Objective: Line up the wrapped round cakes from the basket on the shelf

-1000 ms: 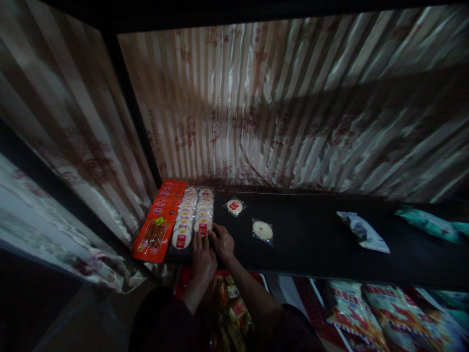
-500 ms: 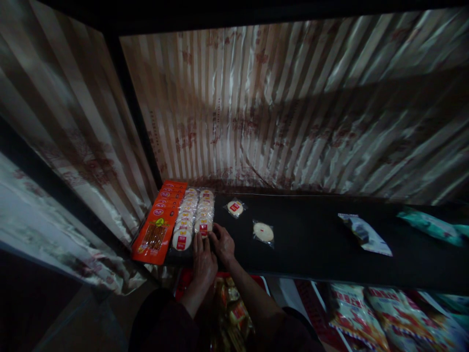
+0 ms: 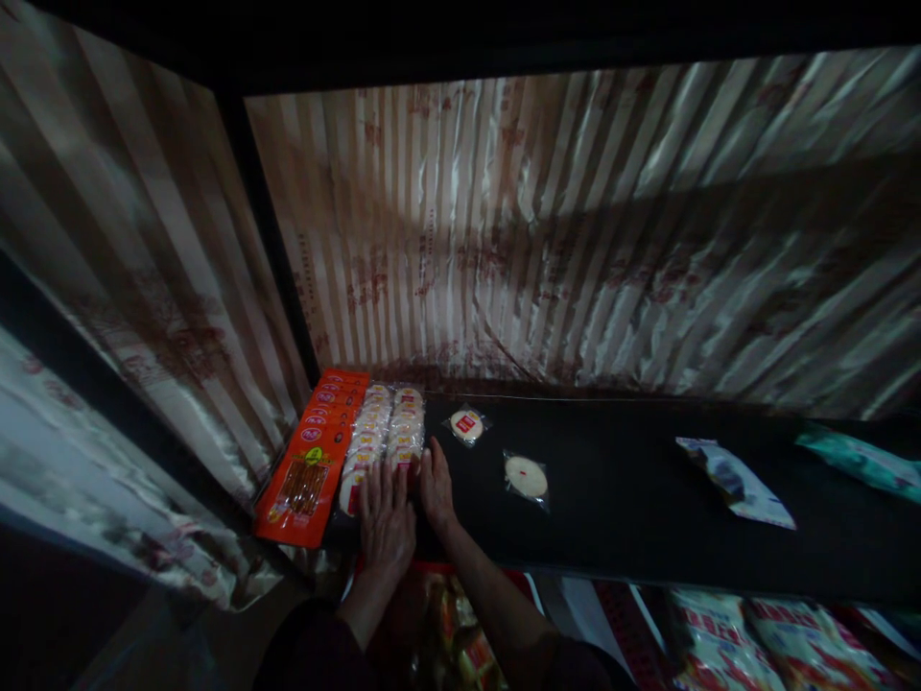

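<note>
Two overlapping rows of round white crackers in clear wrappers lie side by side on a black shelf (image 3: 611,518): a left row (image 3: 367,432) and a right row (image 3: 407,427). My left hand (image 3: 387,518) lies flat over the near ends of the rows, fingers stretched out and pointing away from me. Along the right edge of the right row stands my right hand (image 3: 436,485), fingers straight and touching the wrappers. Neither hand grips anything. Two single wrapped crackers lie to the right, one farther back (image 3: 467,424) and one nearer (image 3: 526,477).
Overlapping orange snack packets (image 3: 306,470) lie left of the crackers. A white-and-blue packet (image 3: 735,482) and a green packet (image 3: 860,459) lie farther right. Below the shelf are a red bin (image 3: 514,578) of wrapped snacks and several bagged snacks (image 3: 726,633). Striped curtain (image 3: 504,240) hangs behind.
My left hand has spread flat over both rows' near ends. My right hand's fingers have straightened along the right row's side. The view has tipped slightly, so things sit lower.
</note>
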The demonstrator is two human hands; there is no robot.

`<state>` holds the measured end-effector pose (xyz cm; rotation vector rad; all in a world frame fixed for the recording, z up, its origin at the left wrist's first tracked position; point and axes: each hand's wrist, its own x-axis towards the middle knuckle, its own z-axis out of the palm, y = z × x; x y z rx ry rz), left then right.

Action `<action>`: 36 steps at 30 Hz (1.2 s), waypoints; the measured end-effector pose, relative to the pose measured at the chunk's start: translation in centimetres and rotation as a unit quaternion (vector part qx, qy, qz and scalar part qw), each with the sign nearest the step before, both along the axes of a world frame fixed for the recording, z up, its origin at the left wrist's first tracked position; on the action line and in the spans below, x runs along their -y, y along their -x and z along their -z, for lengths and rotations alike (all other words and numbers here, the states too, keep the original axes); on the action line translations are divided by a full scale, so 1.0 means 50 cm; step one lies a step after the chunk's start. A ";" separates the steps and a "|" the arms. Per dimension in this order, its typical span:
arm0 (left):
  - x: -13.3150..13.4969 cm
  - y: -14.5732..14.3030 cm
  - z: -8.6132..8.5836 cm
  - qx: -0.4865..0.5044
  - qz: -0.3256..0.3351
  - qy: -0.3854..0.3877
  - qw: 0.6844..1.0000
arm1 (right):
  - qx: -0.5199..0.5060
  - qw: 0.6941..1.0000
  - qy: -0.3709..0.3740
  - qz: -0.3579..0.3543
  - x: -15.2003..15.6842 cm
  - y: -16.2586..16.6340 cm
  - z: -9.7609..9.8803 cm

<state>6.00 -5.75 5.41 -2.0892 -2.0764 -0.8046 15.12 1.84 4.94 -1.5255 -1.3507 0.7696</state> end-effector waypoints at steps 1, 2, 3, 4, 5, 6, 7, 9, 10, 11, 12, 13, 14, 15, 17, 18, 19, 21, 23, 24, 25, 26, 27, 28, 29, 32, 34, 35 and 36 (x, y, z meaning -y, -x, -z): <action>-0.007 0.006 -0.004 0.002 -0.002 -0.003 1.000 | -0.004 1.000 0.009 0.000 -0.004 0.003 -0.003; -0.014 0.011 -0.005 0.003 -0.001 -0.004 1.000 | -0.010 1.000 0.018 -0.002 -0.009 0.006 -0.005; -0.022 0.015 -0.006 0.002 0.002 -0.005 1.000 | -0.017 1.000 0.024 -0.006 -0.012 0.010 -0.007; -0.030 0.018 -0.005 0.001 0.007 -0.004 1.000 | -0.024 0.999 0.027 -0.011 -0.016 0.014 -0.009; -0.037 0.020 -0.002 -0.001 0.012 -0.003 1.000 | -0.030 0.999 0.027 -0.016 -0.019 0.018 -0.010; -0.045 0.022 0.000 -0.005 0.015 0.001 1.000 | -0.036 0.999 0.025 -0.020 -0.021 0.023 -0.011; -0.051 0.022 0.003 -0.008 0.014 0.006 1.000 | -0.041 0.999 0.024 -0.022 -0.023 0.027 -0.012; -0.061 0.023 0.009 -0.014 0.012 0.015 1.000 | -0.047 0.998 0.022 -0.026 -0.025 0.035 -0.012; -0.064 0.023 0.011 -0.017 0.011 0.017 1.000 | -0.047 0.998 0.021 -0.027 -0.025 0.038 -0.012; -0.066 0.023 0.013 -0.020 0.012 0.016 1.000 | -0.044 0.998 0.021 -0.028 -0.026 0.040 -0.011; -0.067 0.023 0.014 -0.022 0.014 0.014 1.000 | -0.040 0.999 0.021 -0.028 -0.026 0.040 -0.010; -0.067 0.023 0.015 -0.025 0.017 0.011 0.999 | -0.036 0.999 0.022 -0.027 -0.027 0.040 -0.009; -0.066 0.023 0.015 -0.029 0.019 0.007 0.999 | -0.031 0.999 0.024 -0.024 -0.029 0.039 -0.009; -0.065 0.024 0.014 -0.033 0.020 0.002 0.999 | -0.027 0.999 0.028 -0.020 -0.033 0.037 -0.008; -0.062 0.023 0.011 -0.043 0.018 -0.007 0.999 | -0.024 0.999 0.029 -0.014 -0.046 0.032 -0.008; -0.062 0.023 0.010 -0.048 0.015 -0.012 0.999 | -0.025 0.999 0.029 -0.010 -0.055 0.030 -0.009; -0.061 0.022 0.010 -0.054 0.011 -0.018 0.998 | -0.030 0.999 0.029 -0.006 -0.065 0.028 -0.010; -0.063 0.022 0.012 -0.062 0.007 -0.031 0.998 | -0.049 0.998 0.038 0.000 -0.084 0.027 -0.011; -0.066 0.022 0.017 -0.067 0.009 -0.039 0.997 | -0.070 0.996 0.048 -0.002 -0.099 0.029 -0.012; -0.067 0.022 0.021 -0.069 0.010 -0.041 0.997 | -0.076 0.996 0.051 -0.005 -0.104 0.030 -0.011; -0.069 0.023 0.025 -0.070 0.012 -0.043 0.997 | -0.079 0.996 0.051 -0.009 -0.108 0.031 -0.010; -0.070 0.023 0.028 -0.069 0.012 -0.046 0.996 | -0.081 0.995 0.052 -0.011 -0.111 0.031 -0.008; -0.072 0.023 0.031 -0.068 0.012 -0.049 0.996 | -0.083 0.995 0.051 -0.013 -0.113 0.031 -0.007; -0.072 0.023 0.033 -0.066 0.011 -0.053 0.996 | -0.088 0.995 0.051 -0.013 -0.113 0.031 -0.005; -0.072 0.023 0.033 -0.063 0.011 -0.055 0.996 | -0.094 0.994 0.051 -0.010 -0.113 0.030 -0.003; -0.069 0.022 0.026 -0.054 0.016 -0.055 0.997 | -0.119 0.992 0.049 0.009 -0.102 0.022 0.001; -0.063 0.023 0.017 -0.050 0.025 -0.053 0.997 | -0.133 0.990 0.044 0.026 -0.084 0.015 0.003; -0.060 0.024 0.013 -0.049 0.030 -0.053 0.997 | -0.138 0.989 0.038 0.031 -0.071 0.010 0.004; -0.057 0.025 0.009 -0.048 0.032 -0.055 0.997 | -0.140 0.989 0.029 0.035 -0.055 0.005 0.005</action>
